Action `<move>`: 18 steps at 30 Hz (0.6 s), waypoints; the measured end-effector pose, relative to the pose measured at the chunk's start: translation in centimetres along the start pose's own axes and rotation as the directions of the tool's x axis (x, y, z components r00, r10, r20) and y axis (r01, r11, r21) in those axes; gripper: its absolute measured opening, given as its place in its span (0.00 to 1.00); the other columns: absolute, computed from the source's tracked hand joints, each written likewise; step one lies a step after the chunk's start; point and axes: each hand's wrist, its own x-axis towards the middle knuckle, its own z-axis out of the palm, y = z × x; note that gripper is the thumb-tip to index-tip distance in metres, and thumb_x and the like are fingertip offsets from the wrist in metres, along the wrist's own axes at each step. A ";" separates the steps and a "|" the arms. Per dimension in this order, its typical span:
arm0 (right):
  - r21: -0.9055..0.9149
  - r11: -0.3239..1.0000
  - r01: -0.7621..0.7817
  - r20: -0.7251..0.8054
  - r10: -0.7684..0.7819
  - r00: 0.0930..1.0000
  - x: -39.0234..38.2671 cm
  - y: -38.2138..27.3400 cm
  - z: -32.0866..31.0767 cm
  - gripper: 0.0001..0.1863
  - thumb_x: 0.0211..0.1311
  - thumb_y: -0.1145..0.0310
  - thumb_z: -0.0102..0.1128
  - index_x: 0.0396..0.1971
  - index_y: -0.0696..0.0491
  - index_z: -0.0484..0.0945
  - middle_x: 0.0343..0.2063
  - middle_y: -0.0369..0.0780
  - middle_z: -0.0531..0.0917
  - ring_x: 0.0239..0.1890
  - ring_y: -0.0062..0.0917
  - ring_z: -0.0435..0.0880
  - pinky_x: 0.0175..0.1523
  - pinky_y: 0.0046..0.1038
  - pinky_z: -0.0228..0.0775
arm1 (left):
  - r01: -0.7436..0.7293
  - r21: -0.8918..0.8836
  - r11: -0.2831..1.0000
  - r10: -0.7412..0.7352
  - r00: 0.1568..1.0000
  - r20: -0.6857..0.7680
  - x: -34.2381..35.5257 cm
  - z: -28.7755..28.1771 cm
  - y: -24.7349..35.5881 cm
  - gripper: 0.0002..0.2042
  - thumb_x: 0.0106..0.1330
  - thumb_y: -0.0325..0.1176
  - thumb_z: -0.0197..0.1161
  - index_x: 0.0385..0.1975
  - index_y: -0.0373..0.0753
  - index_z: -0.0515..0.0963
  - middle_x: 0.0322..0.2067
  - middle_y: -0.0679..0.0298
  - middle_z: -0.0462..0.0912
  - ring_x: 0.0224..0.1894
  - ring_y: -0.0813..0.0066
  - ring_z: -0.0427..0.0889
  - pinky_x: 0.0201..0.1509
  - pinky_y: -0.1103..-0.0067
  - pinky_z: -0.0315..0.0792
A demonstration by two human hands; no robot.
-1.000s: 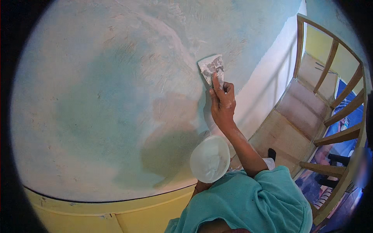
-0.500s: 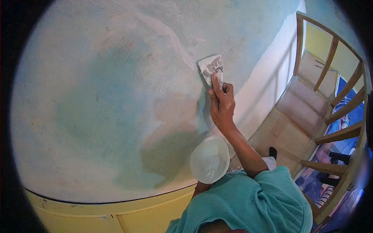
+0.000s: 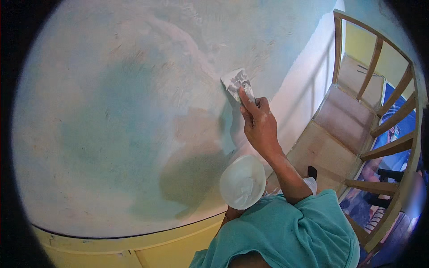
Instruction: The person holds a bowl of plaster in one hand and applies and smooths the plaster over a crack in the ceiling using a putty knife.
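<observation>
Against the pale blue-green wall [image 3: 107, 178], a putty knife [image 3: 238, 84] smeared with white paste meets the surface with its broad edge. My right hand [image 3: 262, 127] is closed round its handle, the index finger stretched along the blade. Lower down, my left hand [image 3: 232, 214] supports a translucent white tub [image 3: 242, 182] from beneath; most of its fingers are hidden behind the tub. Some white paste lies inside the tub. A pinkish-white streak of filler [image 3: 190, 47] runs diagonally down the wall to the blade.
Wooden railing [image 3: 385, 191] curves down the right side, beside tan tiled steps [image 3: 330, 143]. Blue patterned fabric [image 3: 373, 169] shows beyond the bars. A yellow panel [image 3: 178, 244] borders the wall at the bottom. White unpainted-looking wall [image 3: 297, 100] lies toward the steps.
The putty knife has shifted slightly left and down on the wall, and its blade has tilted further left. The tub is still held in nearly the same place.
</observation>
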 end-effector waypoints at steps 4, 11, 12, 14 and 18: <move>0.057 0.998 -0.012 0.000 0.012 1.000 0.1 1.0 0.4 0.25 0.58 0.73 0.55 0.57 0.40 0.70 0.29 0.45 0.71 0.26 0.35 0.75 0.32 0.35 0.71 | 0.005 0.200 0.980 0.009 0.997 -0.071 0.4 0.3 0.6 0.33 0.66 0.50 0.49 0.64 0.36 0.50 0.56 0.38 0.63 0.46 0.49 0.79 0.39 0.67 0.82; 0.290 0.954 0.078 -0.173 -0.028 0.984 0.0 2.4 3.6 0.24 0.62 0.73 0.53 0.59 0.48 0.67 0.24 0.39 0.65 0.27 0.25 0.64 0.34 0.24 0.62 | 0.115 -0.157 0.981 -0.097 0.988 0.116 0.2 -2.9 1.1 0.37 0.62 0.56 0.50 0.64 0.38 0.49 0.59 0.36 0.56 0.50 0.41 0.73 0.42 0.56 0.80; 0.269 0.957 0.111 -0.205 -0.055 0.977 0.1 2.3 3.9 0.24 0.64 0.72 0.52 0.60 0.50 0.65 0.24 0.39 0.64 0.27 0.25 0.63 0.34 0.24 0.62 | 0.116 -0.155 0.981 -0.100 0.989 0.110 -0.2 -2.8 1.0 0.37 0.62 0.56 0.50 0.64 0.38 0.49 0.59 0.36 0.56 0.50 0.41 0.73 0.42 0.56 0.80; 0.285 0.955 0.080 -0.182 -0.028 0.983 -0.2 1.6 4.1 0.24 0.64 0.71 0.50 0.61 0.50 0.64 0.25 0.42 0.65 0.29 0.29 0.64 0.35 0.28 0.64 | 0.085 -0.031 0.996 -0.084 0.996 0.043 -0.9 -2.4 0.7 0.37 0.63 0.56 0.49 0.64 0.37 0.50 0.58 0.38 0.58 0.51 0.45 0.73 0.46 0.59 0.77; 0.317 0.946 0.069 -0.169 -0.015 0.985 -0.5 0.3 4.7 0.25 0.67 0.69 0.48 0.63 0.54 0.60 0.24 0.39 0.61 0.30 0.27 0.60 0.38 0.26 0.61 | 0.036 0.214 0.976 -0.020 0.997 -0.076 -2.1 -1.7 -0.2 0.36 0.64 0.56 0.48 0.63 0.34 0.53 0.57 0.41 0.62 0.52 0.52 0.73 0.53 0.65 0.73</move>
